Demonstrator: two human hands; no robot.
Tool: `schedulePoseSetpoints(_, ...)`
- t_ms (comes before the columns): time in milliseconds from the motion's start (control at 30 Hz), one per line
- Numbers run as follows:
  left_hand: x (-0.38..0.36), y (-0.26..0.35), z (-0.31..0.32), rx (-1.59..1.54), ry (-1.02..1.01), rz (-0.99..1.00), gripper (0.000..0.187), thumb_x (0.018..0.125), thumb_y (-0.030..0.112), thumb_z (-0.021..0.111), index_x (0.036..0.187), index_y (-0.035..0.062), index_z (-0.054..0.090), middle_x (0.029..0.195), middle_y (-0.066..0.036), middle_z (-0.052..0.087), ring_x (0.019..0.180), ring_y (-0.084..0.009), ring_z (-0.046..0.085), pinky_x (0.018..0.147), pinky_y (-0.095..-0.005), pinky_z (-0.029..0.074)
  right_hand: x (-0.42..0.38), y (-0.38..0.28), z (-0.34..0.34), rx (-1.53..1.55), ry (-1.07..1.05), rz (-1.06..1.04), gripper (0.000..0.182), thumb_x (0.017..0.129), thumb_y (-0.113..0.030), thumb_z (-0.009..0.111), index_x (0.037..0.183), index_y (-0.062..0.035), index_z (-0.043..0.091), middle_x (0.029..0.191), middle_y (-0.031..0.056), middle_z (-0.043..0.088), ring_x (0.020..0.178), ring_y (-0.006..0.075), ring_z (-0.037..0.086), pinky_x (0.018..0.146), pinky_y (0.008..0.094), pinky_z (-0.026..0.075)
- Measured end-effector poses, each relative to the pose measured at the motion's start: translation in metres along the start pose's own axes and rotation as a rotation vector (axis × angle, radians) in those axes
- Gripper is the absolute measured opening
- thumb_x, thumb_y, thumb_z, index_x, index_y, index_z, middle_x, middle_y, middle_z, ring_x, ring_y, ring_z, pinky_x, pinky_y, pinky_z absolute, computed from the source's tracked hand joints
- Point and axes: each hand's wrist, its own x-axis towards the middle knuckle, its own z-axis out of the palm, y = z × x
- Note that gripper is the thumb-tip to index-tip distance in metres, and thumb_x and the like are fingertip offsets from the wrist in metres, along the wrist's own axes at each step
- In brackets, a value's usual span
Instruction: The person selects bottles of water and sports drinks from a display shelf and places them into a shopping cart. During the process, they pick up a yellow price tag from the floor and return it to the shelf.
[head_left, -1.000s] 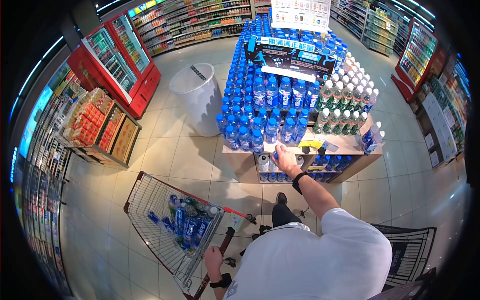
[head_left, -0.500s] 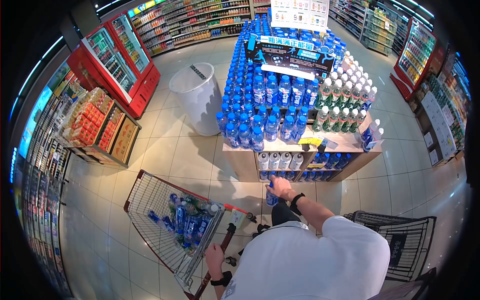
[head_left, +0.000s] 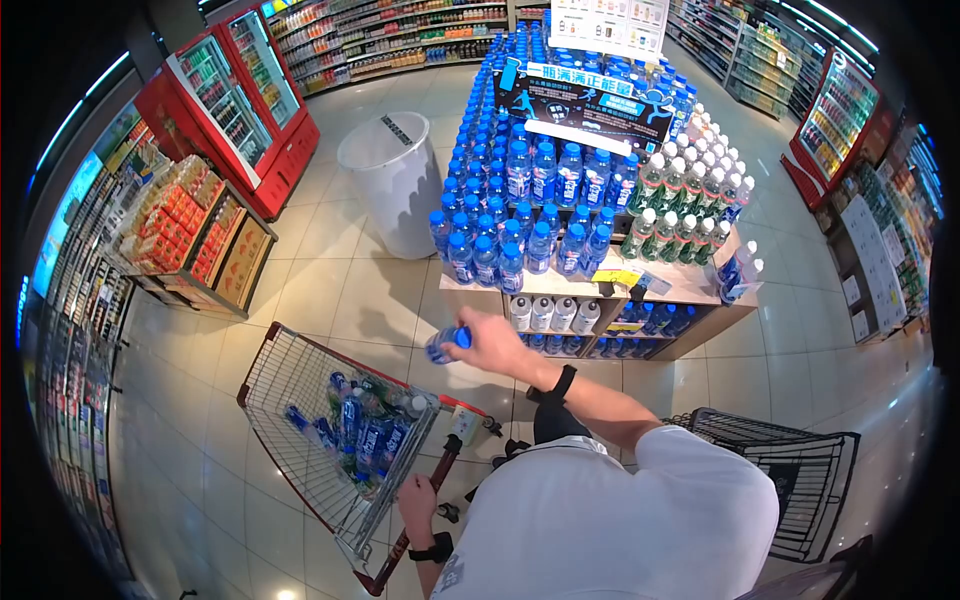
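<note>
My right hand (head_left: pixel 492 343) is closed around a blue drink bottle (head_left: pixel 447 345), tilted sideways over the floor between the display and the shopping cart (head_left: pixel 300 470). Several blue-labelled bottles (head_left: pixel 370 440) and some green ones lie piled in the cart, near its handle end. My left hand (head_left: pixel 416 497) is curled closed beside the cart handle (head_left: pixel 440 468), its wrist across the bar; whether anything is inside the fingers is hidden. Ahead stands a wooden display (head_left: pixel 475 297) stacked with rows of blue bottles (head_left: pixel 545 180) and white-capped green-labelled bottles (head_left: pixel 690 190).
A white round bin (head_left: pixel 390 200) stands left of the display. A black shopping cart (head_left: pixel 800 490) is at my right. Red drink fridges (head_left: pixel 285 160) and a rack of red cartons (head_left: pixel 240 265) stand on the left. Shelves line the back.
My right hand has moved left, away from the display's lower shelf, carrying the blue bottle toward the cart; the bottle has gone from upright to tilted. My left hand stays by the handle.
</note>
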Motion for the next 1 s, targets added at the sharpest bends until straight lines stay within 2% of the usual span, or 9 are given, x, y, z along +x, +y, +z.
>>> schedulePoseSetpoints(67, -0.001, 0.001, 0.000, 0.000, 0.003, -0.004, 0.041, 0.103, 0.034, 0.049, 0.099, 0.0009, 0.073, 0.098, -0.029, 0.071, 0.098, -0.0513, 0.067, 0.089, -0.0583, 0.052, -0.007, -0.016, 0.015, 0.082, 0.024, -0.116, 0.047, 0.088, -0.040, 0.084, 0.105, -0.0040, 0.060, 0.085, 0.0210, 0.069, 0.079, 0.0434, 0.070, 0.070, 0.0491, 0.056)
schedulePoseSetpoints(167, -0.008, 0.008, -0.006, -0.003, 0.015, 0.015, 0.041, 0.103, 0.033, 0.049, 0.098, 0.0010, 0.073, 0.098, -0.028, 0.071, 0.098, -0.0507, 0.067, 0.088, -0.0575, 0.052, -0.026, -0.026, 0.046, 0.144, -0.121, -0.128, 0.048, 0.089, -0.043, 0.081, 0.106, -0.0055, 0.056, 0.089, 0.0214, 0.070, 0.084, 0.0461, 0.069, 0.074, 0.0532, 0.055)
schedulePoseSetpoints(300, -0.012, 0.020, -0.011, 0.009, 0.007, -0.006, 0.041, 0.103, 0.034, 0.049, 0.098, 0.0011, 0.073, 0.098, -0.028, 0.072, 0.098, -0.0496, 0.068, 0.087, -0.0559, 0.053, -0.059, -0.008, 0.108, 0.087, -0.293, -0.141, 0.047, 0.093, -0.042, 0.078, 0.113, -0.0084, 0.052, 0.101, 0.0177, 0.070, 0.088, 0.0439, 0.069, 0.072, 0.0510, 0.055)
schedulePoseSetpoints(333, -0.014, 0.022, -0.013, 0.025, 0.008, -0.014, 0.040, 0.103, 0.034, 0.050, 0.098, 0.0012, 0.073, 0.098, -0.027, 0.072, 0.098, -0.0493, 0.068, 0.087, -0.0555, 0.053, -0.065, -0.009, 0.116, 0.011, -0.210, -0.304, 0.046, 0.093, -0.040, 0.079, 0.112, -0.0083, 0.051, 0.099, 0.0151, 0.067, 0.087, 0.0412, 0.070, 0.071, 0.0502, 0.055)
schedulePoseSetpoints(367, -0.016, 0.024, -0.014, 0.025, 0.006, -0.018, 0.040, 0.103, 0.034, 0.050, 0.098, 0.0012, 0.073, 0.098, -0.027, 0.072, 0.098, -0.0493, 0.068, 0.087, -0.0555, 0.053, -0.066, -0.004, 0.120, 0.012, -0.215, -0.303, 0.046, 0.093, -0.040, 0.079, 0.112, -0.0083, 0.051, 0.099, 0.0151, 0.067, 0.087, 0.0412, 0.070, 0.071, 0.0502, 0.055)
schedulePoseSetpoints(667, -0.009, 0.023, -0.010, 0.033, 0.066, 0.033, 0.040, 0.102, 0.033, 0.051, 0.098, 0.0016, 0.074, 0.096, -0.027, 0.072, 0.097, -0.0492, 0.068, 0.087, -0.0560, 0.053, -0.061, -0.011, 0.110, 0.011, -0.156, -0.455, 0.041, 0.090, -0.035, 0.082, 0.107, -0.0097, 0.054, 0.094, 0.0128, 0.064, 0.082, 0.0373, 0.069, 0.071, 0.0486, 0.056)
schedulePoseSetpoints(767, -0.004, 0.011, -0.005, -0.059, -0.059, -0.045, 0.039, 0.101, 0.032, 0.050, 0.098, 0.0013, 0.074, 0.097, -0.028, 0.072, 0.098, -0.0499, 0.068, 0.087, -0.0565, 0.053, -0.063, -0.011, 0.112, 0.006, -0.156, -0.466, 0.041, 0.089, -0.034, 0.082, 0.109, -0.0098, 0.055, 0.095, 0.0130, 0.064, 0.083, 0.0377, 0.069, 0.072, 0.0484, 0.056)
schedulePoseSetpoints(867, -0.006, 0.017, -0.009, -0.011, -0.008, -0.003, 0.039, 0.100, 0.032, 0.050, 0.097, 0.0006, 0.073, 0.098, -0.029, 0.071, 0.098, -0.0507, 0.067, 0.087, -0.0574, 0.053, -0.060, -0.010, 0.110, 0.033, -0.259, -0.498, 0.044, 0.090, -0.032, 0.081, 0.118, -0.0089, 0.057, 0.098, 0.0139, 0.064, 0.086, 0.0383, 0.069, 0.076, 0.0484, 0.058)
schedulePoseSetpoints(1000, -0.012, 0.031, -0.011, 0.044, 0.075, 0.043, 0.038, 0.099, 0.031, 0.050, 0.098, 0.0014, 0.074, 0.102, -0.029, 0.071, 0.101, -0.0509, 0.067, 0.089, -0.0594, 0.053, -0.052, 0.003, 0.116, 0.157, -0.333, -0.549, 0.043, 0.090, -0.012, 0.072, 0.131, -0.0092, 0.059, 0.116, 0.0149, 0.067, 0.100, 0.0376, 0.070, 0.087, 0.0464, 0.059)
